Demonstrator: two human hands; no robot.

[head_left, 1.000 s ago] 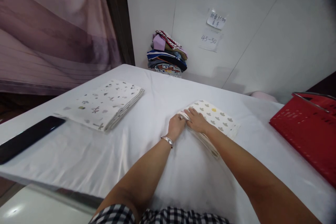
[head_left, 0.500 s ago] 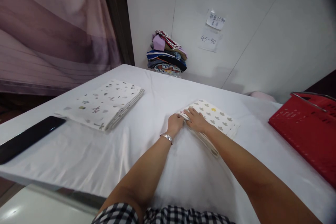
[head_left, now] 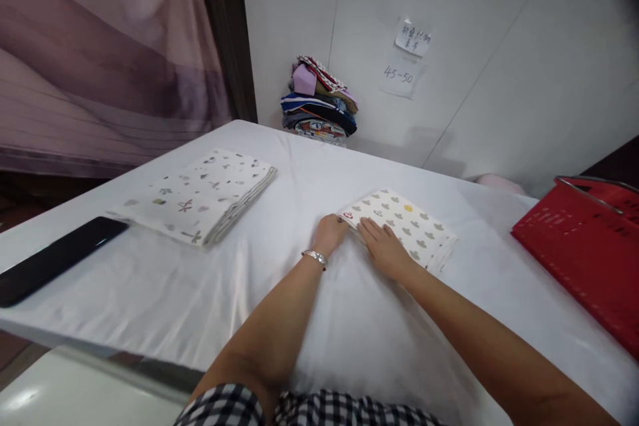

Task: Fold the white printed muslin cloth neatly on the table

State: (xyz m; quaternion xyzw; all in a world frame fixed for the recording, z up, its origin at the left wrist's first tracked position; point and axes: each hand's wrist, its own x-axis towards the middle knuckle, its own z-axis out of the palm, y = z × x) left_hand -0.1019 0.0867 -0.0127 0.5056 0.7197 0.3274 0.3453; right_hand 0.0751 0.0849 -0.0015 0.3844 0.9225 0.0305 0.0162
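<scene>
Head camera looks down on a table covered with a white sheet. Near its middle lies a small folded cloth, white with grey printed shapes and one yellow one, lying flat on the sheet. Left hand rests at the cloth's near-left corner, fingers curled loosely against the edge, with a silver bracelet on the wrist. Right hand lies palm down on the cloth's near edge, fingers stretched flat and pressing on the fabric, gripping nothing. Well apart to the left sits a larger folded cloth with scattered leaf prints, and beyond it a black flat object at the table's edge. A red basket stands at the right. Against the far wall is a pile of mixed folded clothes, with two paper notes stuck up beside it
</scene>
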